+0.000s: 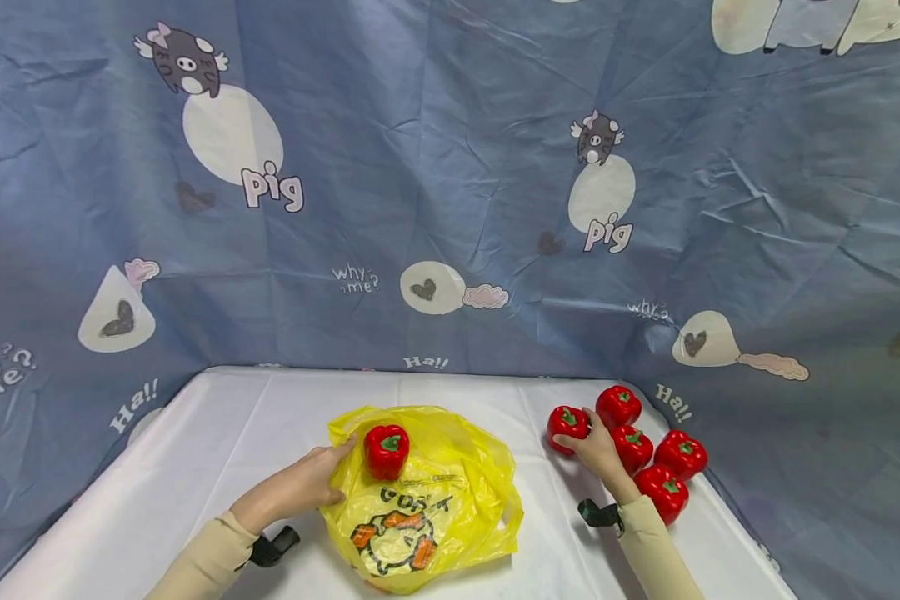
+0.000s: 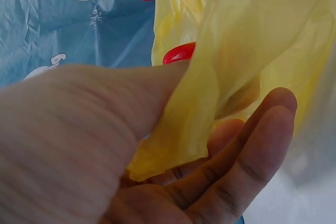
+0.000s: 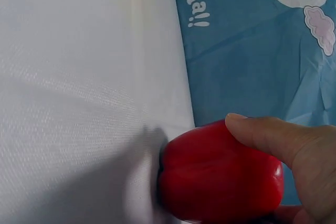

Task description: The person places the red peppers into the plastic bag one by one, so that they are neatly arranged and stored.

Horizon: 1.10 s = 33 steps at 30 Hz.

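A yellow plastic bag (image 1: 465,508) with a printed cartoon lies at the middle of the table. My left hand (image 1: 317,477) pinches its left edge between thumb and fingers, with the film passing between them in the left wrist view. One red bell pepper (image 1: 386,452) shows at the bag's upper left, beside that hand. Over on the right, my right hand (image 1: 596,446) grips another red bell pepper (image 3: 220,174), thumb across its side. Several more red bell peppers (image 1: 681,455) sit right beside the right hand, partly behind the wrist.
The white-covered table (image 1: 240,433) ends at a blue printed cloth (image 1: 450,208) that hangs behind and along the sides. White table surface lies between the bag and the peppers. A dark strap device (image 1: 598,513) sits on the right wrist.
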Motion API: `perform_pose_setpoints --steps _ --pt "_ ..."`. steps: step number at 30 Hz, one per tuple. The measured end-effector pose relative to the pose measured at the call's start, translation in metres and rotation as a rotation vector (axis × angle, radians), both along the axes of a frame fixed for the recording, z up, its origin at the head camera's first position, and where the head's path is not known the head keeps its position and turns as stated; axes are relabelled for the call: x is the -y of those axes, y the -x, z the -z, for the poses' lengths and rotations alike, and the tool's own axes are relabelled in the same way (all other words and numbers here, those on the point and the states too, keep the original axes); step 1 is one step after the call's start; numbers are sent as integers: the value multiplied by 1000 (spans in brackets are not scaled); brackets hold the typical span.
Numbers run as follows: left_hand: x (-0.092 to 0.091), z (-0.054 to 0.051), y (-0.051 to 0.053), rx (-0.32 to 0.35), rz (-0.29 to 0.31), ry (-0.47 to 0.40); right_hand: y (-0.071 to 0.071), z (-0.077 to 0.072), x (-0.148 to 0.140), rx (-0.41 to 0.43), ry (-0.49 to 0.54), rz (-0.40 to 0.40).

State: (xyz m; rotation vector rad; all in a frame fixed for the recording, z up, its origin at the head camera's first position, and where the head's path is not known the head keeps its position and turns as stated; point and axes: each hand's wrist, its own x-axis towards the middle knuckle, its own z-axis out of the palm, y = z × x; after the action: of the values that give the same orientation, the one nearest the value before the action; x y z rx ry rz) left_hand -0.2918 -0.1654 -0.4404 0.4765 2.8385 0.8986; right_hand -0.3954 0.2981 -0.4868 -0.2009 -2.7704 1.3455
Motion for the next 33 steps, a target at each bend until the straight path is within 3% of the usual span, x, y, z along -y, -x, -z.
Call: perform_pose_setpoints --steps 9,33 --pt "-1 1 0 3 -1 -2 3 6 0 7 3 3" --pt "0 -1 -1 18 10 11 2 1 2 10 -39 22"
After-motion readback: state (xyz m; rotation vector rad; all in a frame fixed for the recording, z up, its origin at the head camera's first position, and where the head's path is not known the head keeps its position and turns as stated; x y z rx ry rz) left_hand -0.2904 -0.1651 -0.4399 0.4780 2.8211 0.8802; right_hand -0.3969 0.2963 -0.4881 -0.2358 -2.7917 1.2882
